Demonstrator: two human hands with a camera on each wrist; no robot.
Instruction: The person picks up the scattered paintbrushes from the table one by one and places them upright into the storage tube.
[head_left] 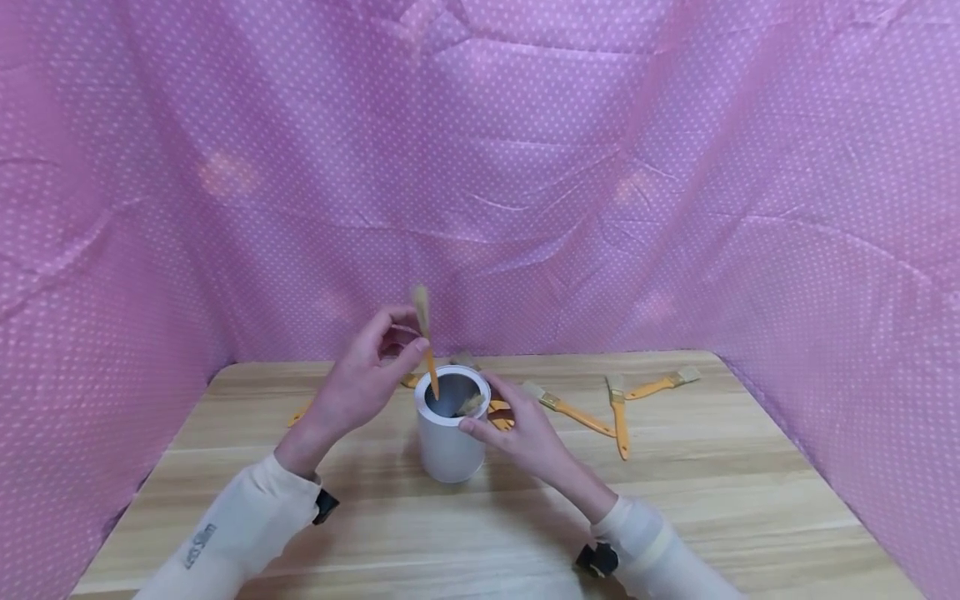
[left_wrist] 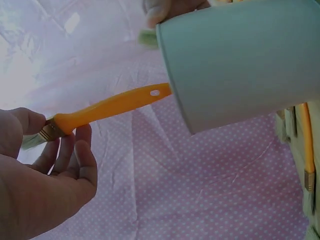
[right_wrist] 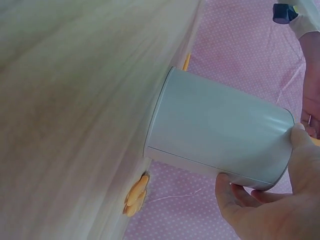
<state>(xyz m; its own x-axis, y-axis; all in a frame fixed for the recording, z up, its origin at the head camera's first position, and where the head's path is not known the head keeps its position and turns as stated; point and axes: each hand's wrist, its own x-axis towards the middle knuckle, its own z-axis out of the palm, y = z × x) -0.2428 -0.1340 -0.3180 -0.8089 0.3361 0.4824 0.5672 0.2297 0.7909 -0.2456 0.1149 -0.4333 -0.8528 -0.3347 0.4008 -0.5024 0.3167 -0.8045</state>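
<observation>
A flat paintbrush (head_left: 432,371) with an orange handle stands bristles up in my left hand (head_left: 356,383), pinched near its metal ferrule. Its handle end dips into the mouth of a white cylindrical can (head_left: 452,450), as the paintbrush handle (left_wrist: 115,105) in the left wrist view also shows. My right hand (head_left: 532,433) grips the can near its rim, thumb and fingers on the wall in the right wrist view. Pale bristles (head_left: 471,406) of another brush show inside the can; its handle is hidden.
Right of the can lie several loose brushes, among them one brush (head_left: 577,414), an upright-lying brush (head_left: 619,421) and a far-right brush (head_left: 660,386). More orange handles (head_left: 501,414) lie behind the can, partly hidden. Pink dotted cloth (head_left: 480,208) surrounds the wooden table (head_left: 712,517).
</observation>
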